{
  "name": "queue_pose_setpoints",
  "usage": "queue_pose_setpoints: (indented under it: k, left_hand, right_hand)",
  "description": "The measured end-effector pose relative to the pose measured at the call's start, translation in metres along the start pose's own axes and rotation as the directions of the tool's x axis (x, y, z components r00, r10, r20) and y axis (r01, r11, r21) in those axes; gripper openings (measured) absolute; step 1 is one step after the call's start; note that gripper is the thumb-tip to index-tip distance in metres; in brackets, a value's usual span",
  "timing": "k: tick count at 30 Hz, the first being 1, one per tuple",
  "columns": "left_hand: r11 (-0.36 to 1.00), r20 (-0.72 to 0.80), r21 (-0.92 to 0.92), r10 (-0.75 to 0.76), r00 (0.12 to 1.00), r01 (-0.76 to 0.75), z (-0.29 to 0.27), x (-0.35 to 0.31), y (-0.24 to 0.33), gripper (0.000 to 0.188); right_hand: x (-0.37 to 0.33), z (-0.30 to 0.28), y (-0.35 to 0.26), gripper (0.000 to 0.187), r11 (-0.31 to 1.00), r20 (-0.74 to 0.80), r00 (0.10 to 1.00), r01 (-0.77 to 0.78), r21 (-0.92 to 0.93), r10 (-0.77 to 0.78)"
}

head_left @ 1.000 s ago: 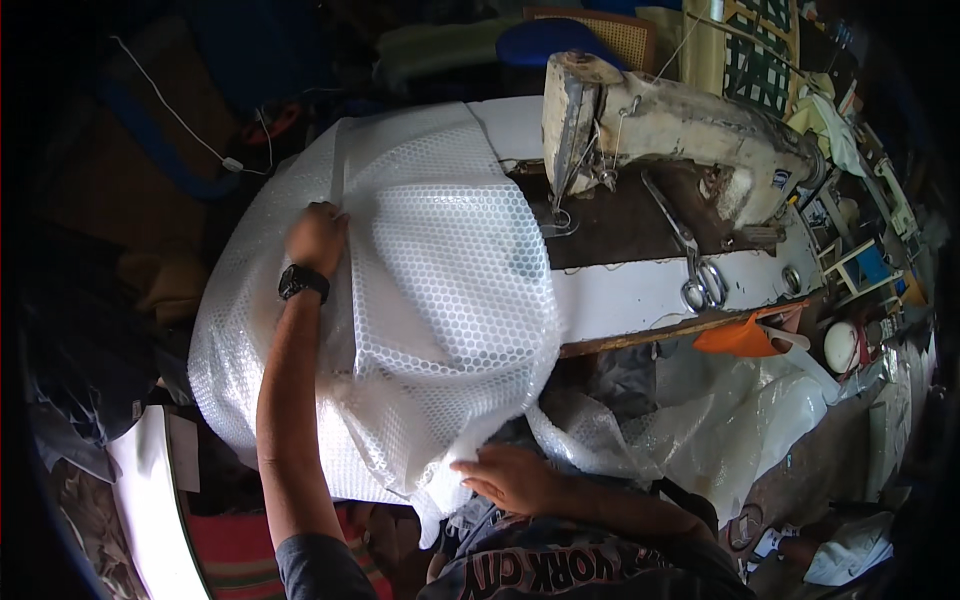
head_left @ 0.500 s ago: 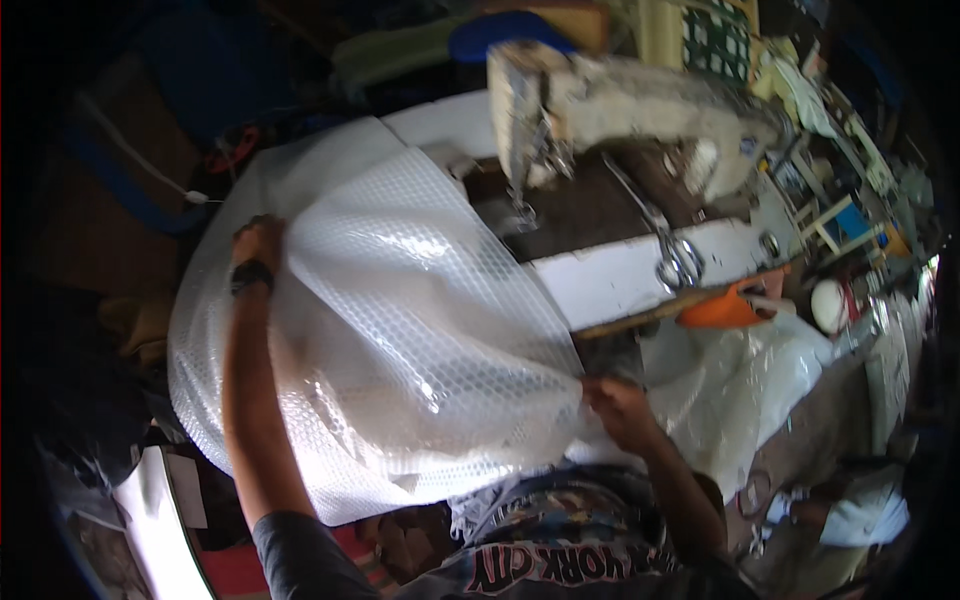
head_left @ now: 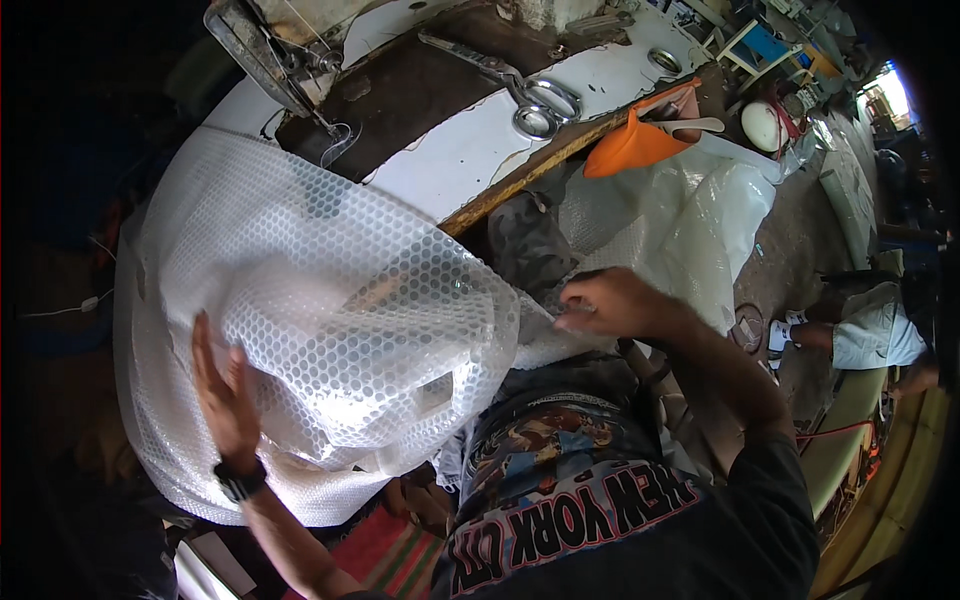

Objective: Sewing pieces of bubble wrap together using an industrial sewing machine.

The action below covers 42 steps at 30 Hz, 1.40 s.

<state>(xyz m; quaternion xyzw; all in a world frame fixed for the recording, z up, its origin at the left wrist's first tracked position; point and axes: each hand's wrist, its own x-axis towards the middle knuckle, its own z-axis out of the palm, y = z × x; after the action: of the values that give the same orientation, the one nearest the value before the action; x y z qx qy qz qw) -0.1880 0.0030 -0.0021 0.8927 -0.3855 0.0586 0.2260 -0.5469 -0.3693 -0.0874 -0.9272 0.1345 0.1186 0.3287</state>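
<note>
A large sheet of clear bubble wrap point(head_left: 310, 225) spreads over the left half of the view, draped from the sewing machine table point(head_left: 420, 165) toward my body. My left hand point(head_left: 228, 400), with a dark watch on its wrist, lies along the near-left part of the sheet, fingers straight and thumb apart. Whether its palm presses the plastic is hard to tell. By my waist, my right hand point(head_left: 615, 303) is closed, pinching the right-hand corner of the bubble wrap. A small rectangular opening or patch shows in the sheet near its lower right.
The sewing machine point(head_left: 275, 55) stands at the upper left, thread hanging from its needle. Metal scissors point(head_left: 520, 90) lie on the table beyond the sheet. An orange pouch point(head_left: 640, 140) hangs at the table edge. More bubble wrap point(head_left: 670, 215) lies right; a person's legs point(head_left: 815, 335) show farther right.
My left hand has left the sheet's far-left edge and come nearer, its fingers now straightened. The right hand still pinches the sheet. The view has shifted, placing the machine farther up and left.
</note>
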Motion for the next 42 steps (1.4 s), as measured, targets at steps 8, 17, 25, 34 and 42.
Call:
queue_pose_setpoints:
  k: [8,17,25,34,42]
  left_hand:
    - [0.981,0.034,0.157,-0.120,0.992,0.113,-0.030,-0.047,-0.077,0.065]
    - [0.840,-0.057,-0.489,0.238,0.970,-0.235,-0.044,0.003,0.117,0.063]
    - [0.510,0.358,-0.813,0.819,0.449,-0.282,-0.028,0.032,0.253,0.075]
    - [0.374,0.156,-0.861,0.839,0.521,-0.345,-0.030,0.024,0.240,0.024]
    - [0.347,0.126,-0.937,0.462,0.878,-0.049,-0.076,-0.023,0.224,0.036]
  right_hand:
    - [0.021,0.004,0.030,0.022,0.708,-0.083,0.986,-0.043,0.705,0.143]
    - [-0.045,-0.117,-0.073,0.030,0.684,-0.407,0.818,0.568,0.458,-0.407]
    - [-0.077,-0.111,-0.146,0.021,0.585,-0.350,0.563,0.809,0.050,-0.749]
    - [-0.067,-0.100,-0.155,0.014,0.547,-0.567,0.408,0.832,-0.093,-0.716]
    - [-0.055,-0.070,-0.107,0.029,0.734,-0.655,0.336,0.381,-0.562,-0.676]
